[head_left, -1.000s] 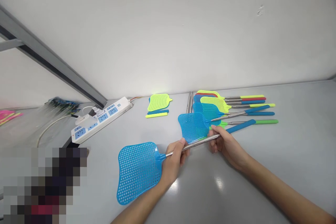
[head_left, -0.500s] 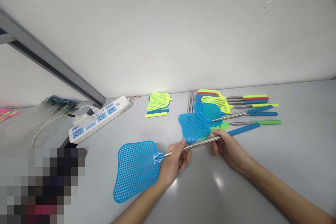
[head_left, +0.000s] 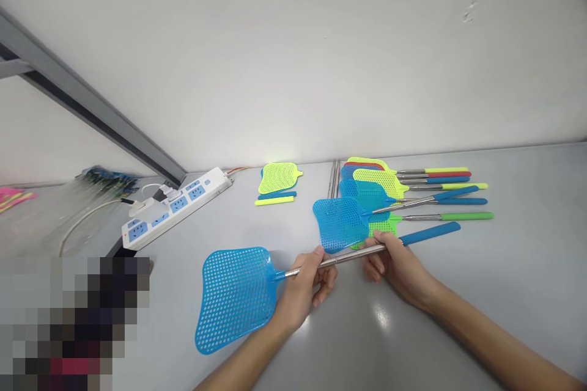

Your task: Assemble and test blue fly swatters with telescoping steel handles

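Note:
A blue fly swatter [head_left: 236, 299] with a metal shaft and a blue grip is held above the grey table, its perforated head to the left. My left hand [head_left: 305, 284] is closed round the shaft near the head. Further along, my right hand [head_left: 394, 263] pinches the shaft just short of the blue grip. Right behind the shaft lies another blue swatter [head_left: 342, 223], overlapping a green swatter [head_left: 465, 216]. Several more swatters in yellow, blue and red are stacked beyond, such as a yellow swatter [head_left: 378, 182], with their grips to the right.
Metal rods [head_left: 334, 180] lie left of the stacked swatters. Further left are a loose yellow swatter head [head_left: 279, 177] over a blue one, and yellow and blue grips [head_left: 275, 200]. A white power strip [head_left: 178, 208] with plugs and cables stands near a metal post [head_left: 101, 104]. Plastic-wrapped goods [head_left: 96, 195] sit at far left.
The held swatter has levelled slightly, its grip end shifting a little right and down. Both hands keep their hold on the shaft.

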The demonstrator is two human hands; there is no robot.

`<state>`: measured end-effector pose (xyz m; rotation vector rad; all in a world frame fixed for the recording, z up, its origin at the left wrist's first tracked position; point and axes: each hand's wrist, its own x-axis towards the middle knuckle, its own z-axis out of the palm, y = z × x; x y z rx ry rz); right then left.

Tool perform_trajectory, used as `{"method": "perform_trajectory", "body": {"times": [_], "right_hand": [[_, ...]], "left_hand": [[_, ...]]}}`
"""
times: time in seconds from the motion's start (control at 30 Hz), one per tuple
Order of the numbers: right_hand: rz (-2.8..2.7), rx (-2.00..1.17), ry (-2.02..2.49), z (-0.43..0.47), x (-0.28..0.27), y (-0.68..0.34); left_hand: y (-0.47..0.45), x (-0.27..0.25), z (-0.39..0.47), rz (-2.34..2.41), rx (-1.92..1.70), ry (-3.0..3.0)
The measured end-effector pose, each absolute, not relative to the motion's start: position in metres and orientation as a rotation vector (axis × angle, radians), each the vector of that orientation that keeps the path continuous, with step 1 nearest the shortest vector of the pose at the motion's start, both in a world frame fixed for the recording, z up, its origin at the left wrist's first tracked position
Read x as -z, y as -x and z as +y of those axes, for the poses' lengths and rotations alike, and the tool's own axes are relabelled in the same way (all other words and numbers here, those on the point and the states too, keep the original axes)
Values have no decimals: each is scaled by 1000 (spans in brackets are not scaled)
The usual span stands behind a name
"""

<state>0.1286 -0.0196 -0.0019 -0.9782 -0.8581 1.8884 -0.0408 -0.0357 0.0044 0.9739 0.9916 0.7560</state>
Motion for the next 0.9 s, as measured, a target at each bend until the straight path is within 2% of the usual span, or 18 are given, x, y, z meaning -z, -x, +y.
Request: {"method": "perform_trajectory", "body": {"times": [0.5, 0.9], "right_hand": [[-955, -1866, 1094, -22, -6, -128], [-835, -1871, 1037, -22, -5, -128]], "left_hand": [[35, -11, -38, 1216, -708, -1095], [39, -9, -34, 1220, -867, -1056]]}}
